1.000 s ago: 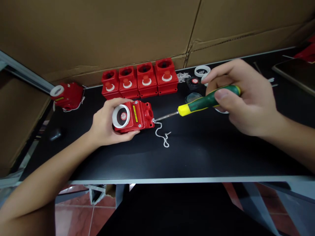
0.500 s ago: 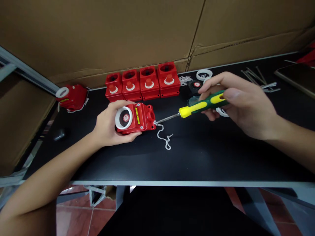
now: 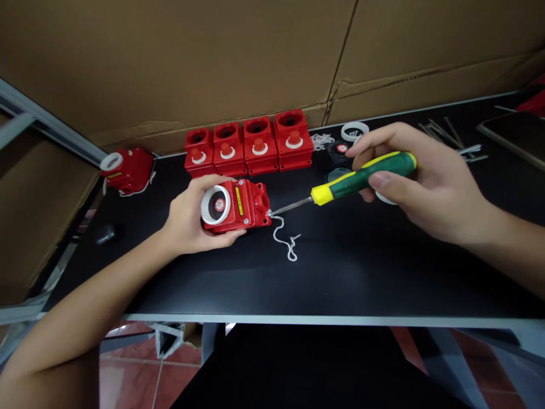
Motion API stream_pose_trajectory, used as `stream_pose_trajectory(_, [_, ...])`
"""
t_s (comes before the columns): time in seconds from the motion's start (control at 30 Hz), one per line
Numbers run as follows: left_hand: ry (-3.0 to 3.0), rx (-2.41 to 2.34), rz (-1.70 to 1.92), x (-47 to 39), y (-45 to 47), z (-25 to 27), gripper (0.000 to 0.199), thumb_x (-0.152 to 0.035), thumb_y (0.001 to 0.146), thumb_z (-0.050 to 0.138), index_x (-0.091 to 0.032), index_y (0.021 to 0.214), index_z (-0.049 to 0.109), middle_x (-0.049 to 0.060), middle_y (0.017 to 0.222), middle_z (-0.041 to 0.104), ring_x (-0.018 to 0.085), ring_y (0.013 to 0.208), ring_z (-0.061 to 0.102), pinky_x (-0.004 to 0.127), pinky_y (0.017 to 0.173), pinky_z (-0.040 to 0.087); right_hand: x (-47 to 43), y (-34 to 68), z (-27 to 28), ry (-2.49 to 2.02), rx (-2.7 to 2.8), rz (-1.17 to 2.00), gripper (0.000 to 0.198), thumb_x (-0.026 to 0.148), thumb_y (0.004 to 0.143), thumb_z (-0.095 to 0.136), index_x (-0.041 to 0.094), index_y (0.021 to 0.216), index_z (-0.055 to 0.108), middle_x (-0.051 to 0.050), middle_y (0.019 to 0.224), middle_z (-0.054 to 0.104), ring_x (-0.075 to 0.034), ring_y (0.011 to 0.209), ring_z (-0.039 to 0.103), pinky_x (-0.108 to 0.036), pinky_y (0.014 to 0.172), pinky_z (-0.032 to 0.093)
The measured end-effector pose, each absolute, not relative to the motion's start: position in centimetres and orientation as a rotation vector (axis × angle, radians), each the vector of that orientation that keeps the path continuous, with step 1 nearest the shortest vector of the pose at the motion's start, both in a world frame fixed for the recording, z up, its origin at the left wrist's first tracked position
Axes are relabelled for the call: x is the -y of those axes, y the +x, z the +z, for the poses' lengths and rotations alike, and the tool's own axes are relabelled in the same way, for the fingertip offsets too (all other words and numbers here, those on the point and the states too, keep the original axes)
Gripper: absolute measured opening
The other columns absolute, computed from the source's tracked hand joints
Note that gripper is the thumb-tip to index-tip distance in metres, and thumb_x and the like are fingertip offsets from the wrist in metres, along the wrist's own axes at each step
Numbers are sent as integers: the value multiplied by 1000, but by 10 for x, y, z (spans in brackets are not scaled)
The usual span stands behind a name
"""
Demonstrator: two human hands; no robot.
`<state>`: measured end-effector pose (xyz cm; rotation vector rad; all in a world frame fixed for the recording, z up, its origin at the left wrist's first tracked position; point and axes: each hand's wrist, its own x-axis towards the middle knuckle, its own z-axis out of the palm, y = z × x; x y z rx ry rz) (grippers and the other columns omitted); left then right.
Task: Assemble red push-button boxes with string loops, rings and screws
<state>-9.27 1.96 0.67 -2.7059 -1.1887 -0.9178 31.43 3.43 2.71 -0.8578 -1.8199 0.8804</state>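
Observation:
My left hand [image 3: 187,218] grips a red box-shaped housing [image 3: 252,218] from its left end, fingers above and thumb below. The housing carries a white ring [image 3: 215,204] and a yellow label. In my right hand [image 3: 421,182] is a screwdriver [image 3: 361,179] with a green and yellow handle, held between thumb and fingers. Its metal tip meets the housing's right end, at a small screw near the corner. From that same corner a white cord [image 3: 279,233] trails over the black table.
Several red housings [image 3: 259,145] stand in a row by the cardboard wall [image 3: 204,62]. Another red housing [image 3: 131,169] sits at the far left. Behind my right hand lie a white ring [image 3: 354,131], a black part [image 3: 338,151] and cords [image 3: 321,141]. Long rods [image 3: 443,133] lie at right.
The screwdriver's handle has rolled in my right hand, and my thumb has shifted down and left along it. The tip stays at the same corner; my left hand keeps its hold.

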Motion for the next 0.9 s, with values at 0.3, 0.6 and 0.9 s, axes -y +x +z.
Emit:
stream_pose_trajectory(0.3, [-2669, 1140, -920, -19, -91, 7, 81, -67, 87, 86, -36, 153, 52, 4, 141, 83, 35, 118, 87, 57, 95, 78, -35, 309, 32, -768, 1589, 1338, 41, 58, 91, 94, 24, 108, 77, -2, 104, 69, -12, 69, 70, -25, 52, 51])
stream_pose_trajectory(0.6, [-2666, 1144, -876, -19, -93, 7, 83, -68, 88, 85, -34, 155, 51, 5, 141, 82, 34, 116, 87, 54, 95, 78, -34, 308, 31, -937, 1680, 1217, 51, 73, 97, 85, 23, 97, 73, 4, 71, 48, -8, 52, 42, -25, 43, 35])
stream_pose_trajectory(0.9, [-2677, 1004, -961, -19, -87, 9, 80, -69, 97, 84, -31, 160, 50, 8, 138, 82, 32, 113, 87, 49, 93, 77, -30, 308, 36, -879, 1664, 1142, 23, 29, 88, 83, 26, 109, 75, 1, 94, 65, -12, 69, 65, -31, 65, 50])
